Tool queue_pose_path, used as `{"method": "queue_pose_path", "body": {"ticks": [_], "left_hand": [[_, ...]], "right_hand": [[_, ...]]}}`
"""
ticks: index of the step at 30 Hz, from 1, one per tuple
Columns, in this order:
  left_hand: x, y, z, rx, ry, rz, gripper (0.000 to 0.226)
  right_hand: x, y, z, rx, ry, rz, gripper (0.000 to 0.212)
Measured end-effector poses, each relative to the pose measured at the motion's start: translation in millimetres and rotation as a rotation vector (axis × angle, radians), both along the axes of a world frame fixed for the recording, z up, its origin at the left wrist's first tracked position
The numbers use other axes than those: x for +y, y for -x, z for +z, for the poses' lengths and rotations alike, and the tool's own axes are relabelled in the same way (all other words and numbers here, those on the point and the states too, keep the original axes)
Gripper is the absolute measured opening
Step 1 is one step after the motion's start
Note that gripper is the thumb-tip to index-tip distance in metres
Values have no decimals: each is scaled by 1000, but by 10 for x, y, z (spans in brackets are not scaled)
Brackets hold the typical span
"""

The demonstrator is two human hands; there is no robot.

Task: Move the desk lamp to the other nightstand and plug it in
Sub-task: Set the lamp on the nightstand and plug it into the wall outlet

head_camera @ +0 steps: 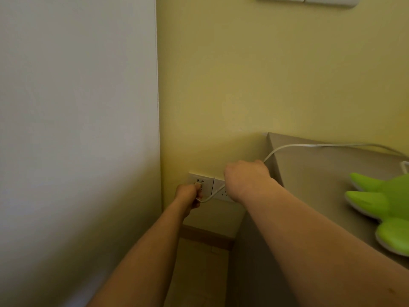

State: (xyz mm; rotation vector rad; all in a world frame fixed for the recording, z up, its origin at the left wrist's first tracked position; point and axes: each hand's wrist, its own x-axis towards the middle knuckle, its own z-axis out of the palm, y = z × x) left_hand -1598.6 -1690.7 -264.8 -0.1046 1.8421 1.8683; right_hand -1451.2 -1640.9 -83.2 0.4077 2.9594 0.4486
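Note:
A white double wall socket (204,183) sits low on the yellow wall beside the nightstand (321,173). My left hand (188,196) is closed on the lamp's plug (197,185), held against the left socket plate. The white cord (287,147) runs from the plug, under my right hand (245,176), up over the nightstand's edge and off to the right. My right hand is closed around the cord near the nightstand's corner. The lamp's green leaf-shaped base (385,204) rests on the nightstand at the right edge; the rest of the lamp is out of view.
A white wall (77,129) stands close on the left, meeting the yellow wall at a corner. White switch plates (307,0) sit high on the yellow wall. A wooden skirting board (208,237) and tiled floor lie below the socket.

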Motion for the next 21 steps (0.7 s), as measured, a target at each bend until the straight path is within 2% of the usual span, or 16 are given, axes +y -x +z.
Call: {"method": "queue_pose_path", "body": {"ticks": [5, 11, 17, 21], "left_hand": [[80, 3, -11, 42, 23, 44, 28], [192, 35, 2, -67, -43, 101, 16], [243, 62, 13, 15, 79, 163, 20], [265, 52, 4, -56, -18, 176, 18]], "right_hand": [[11, -2, 1, -56, 23, -45, 25], [9, -18, -13, -92, 9, -46, 25], [20, -40, -18, -161, -23, -47, 30], [12, -44, -2, -215, -20, -26, 32]]}}
